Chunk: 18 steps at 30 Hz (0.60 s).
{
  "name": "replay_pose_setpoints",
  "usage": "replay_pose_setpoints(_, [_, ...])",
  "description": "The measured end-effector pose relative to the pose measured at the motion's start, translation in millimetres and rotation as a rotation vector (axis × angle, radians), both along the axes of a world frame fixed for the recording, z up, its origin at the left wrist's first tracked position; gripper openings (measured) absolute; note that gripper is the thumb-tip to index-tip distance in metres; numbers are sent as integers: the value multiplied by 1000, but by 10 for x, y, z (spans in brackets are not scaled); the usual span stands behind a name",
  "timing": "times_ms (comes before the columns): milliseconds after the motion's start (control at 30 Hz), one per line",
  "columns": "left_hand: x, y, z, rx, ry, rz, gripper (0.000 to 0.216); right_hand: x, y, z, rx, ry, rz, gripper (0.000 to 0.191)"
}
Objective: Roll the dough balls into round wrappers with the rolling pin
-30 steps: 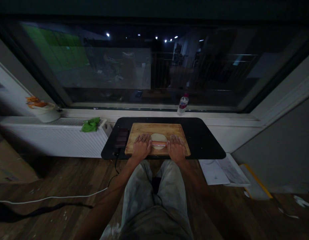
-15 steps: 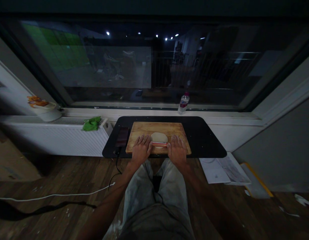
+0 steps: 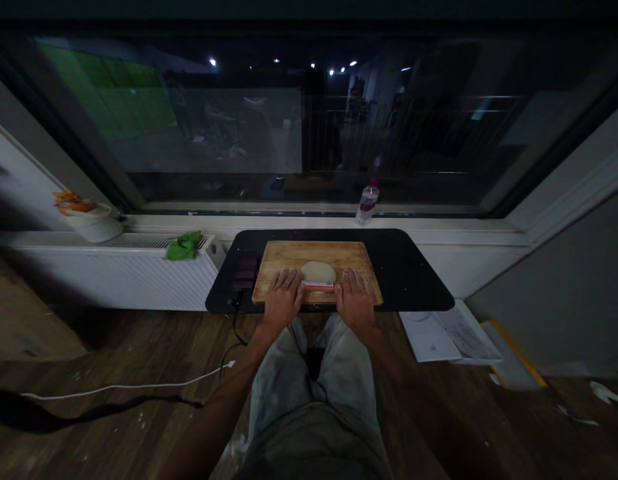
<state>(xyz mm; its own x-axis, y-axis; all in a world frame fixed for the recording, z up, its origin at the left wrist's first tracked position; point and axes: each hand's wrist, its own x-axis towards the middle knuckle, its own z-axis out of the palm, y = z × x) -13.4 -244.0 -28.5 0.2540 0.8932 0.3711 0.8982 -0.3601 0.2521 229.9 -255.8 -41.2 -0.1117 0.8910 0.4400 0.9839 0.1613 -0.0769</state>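
A round, flattened piece of dough [image 3: 319, 271] lies on a wooden cutting board [image 3: 313, 249]. Across its near edge is a rolling pin [image 3: 319, 286], orange-red with a white label strip. My left hand [image 3: 283, 297] rests on the pin's left end, palm down, fingers stretched forward and slightly apart. On the opposite end lies my right hand [image 3: 355, 297] in the same flat pose. Both hands are open, pressing from above rather than wrapped round. The palms hide the pin's two ends.
The board sits on a black tabletop [image 3: 413, 280]. Left of it are a dark segmented object [image 3: 246, 270] and a cable. A water bottle [image 3: 367, 202] stands on the windowsill. A green cloth [image 3: 184, 245] lies on the radiator [image 3: 139, 277]. Papers [image 3: 431, 337] are at lower right.
The pin has turned under my palms, so its white label shows more broadly. Both hands stay on its ends. The view has shifted slightly.
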Motion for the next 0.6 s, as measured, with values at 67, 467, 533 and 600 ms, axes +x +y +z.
replay_pose_setpoints(67, [1, 48, 0, -2, 4, -1, 54, 3, 61, 23, -10, -10, 1, 62])
replay_pose_setpoints(467, [62, 503, 100, -80, 60, 39, 50, -8, 564, 296, -123, -56, -5, 61])
replay_pose_setpoints(533, [72, 587, 125, -95, 71, 56, 50, -9, 663, 318, -145, -58, -9, 62])
replay_pose_setpoints(600, [82, 677, 154, -98, 84, 59, 48, -7, 771, 330, -186, -60, -27, 63])
